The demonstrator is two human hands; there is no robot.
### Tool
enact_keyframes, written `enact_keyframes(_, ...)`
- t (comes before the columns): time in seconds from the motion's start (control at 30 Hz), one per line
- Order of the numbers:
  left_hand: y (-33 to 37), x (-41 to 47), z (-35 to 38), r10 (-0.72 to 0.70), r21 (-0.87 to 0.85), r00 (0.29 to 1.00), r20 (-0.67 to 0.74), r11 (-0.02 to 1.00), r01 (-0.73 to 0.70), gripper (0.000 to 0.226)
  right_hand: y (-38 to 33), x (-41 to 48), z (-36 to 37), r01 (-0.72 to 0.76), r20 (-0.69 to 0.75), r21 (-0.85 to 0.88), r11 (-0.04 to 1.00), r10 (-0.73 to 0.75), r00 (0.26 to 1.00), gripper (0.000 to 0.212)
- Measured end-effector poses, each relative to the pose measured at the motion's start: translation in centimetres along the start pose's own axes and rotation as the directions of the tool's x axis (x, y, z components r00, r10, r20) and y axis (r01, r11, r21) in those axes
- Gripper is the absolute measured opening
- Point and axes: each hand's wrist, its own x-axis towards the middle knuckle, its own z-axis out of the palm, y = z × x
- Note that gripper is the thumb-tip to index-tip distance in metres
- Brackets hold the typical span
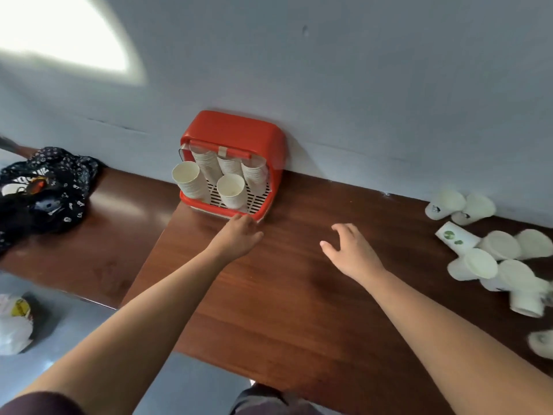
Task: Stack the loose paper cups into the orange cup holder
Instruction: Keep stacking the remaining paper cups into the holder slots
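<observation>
The orange cup holder (pixel 236 136) stands against the wall at the back of the wooden table (pixel 299 295), its clear lid raised. Several stacks of white paper cups (pixel 209 166) fill it, two stacks leaning out at the front. My left hand (pixel 239 235) reaches to the holder's front edge, fingers touching its rim and holding nothing. My right hand (pixel 350 250) hovers over the bare table, fingers spread, empty. Several loose paper cups (pixel 484 262) lie tumbled at the right, one with green print (pixel 454 238).
A black patterned cloth bag (pixel 45 190) lies on the table's left part. A white plastic bag (pixel 15 324) sits on the grey floor below. The wall runs right behind the holder. Two more cups (pixel 460 205) lie against the wall at the right.
</observation>
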Motion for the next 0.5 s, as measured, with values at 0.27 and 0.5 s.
enact_keyframes(0.27,18.4,-7.4,12.2,0.235,0.038,0.965,0.113,0.970,-0.241,0.043,18.3,-16.5,-9.8,-0.209,-0.182,0.057,0.976,0.216,0.959,0.061)
enact_keyframes(0.5,32.9,-14.0,23.8,0.441,0.003,0.856,0.270,0.888,-0.459,0.044,31.3,-31.8,-15.1,-0.416,-0.349,0.195,0.889,0.459,0.817,0.053)
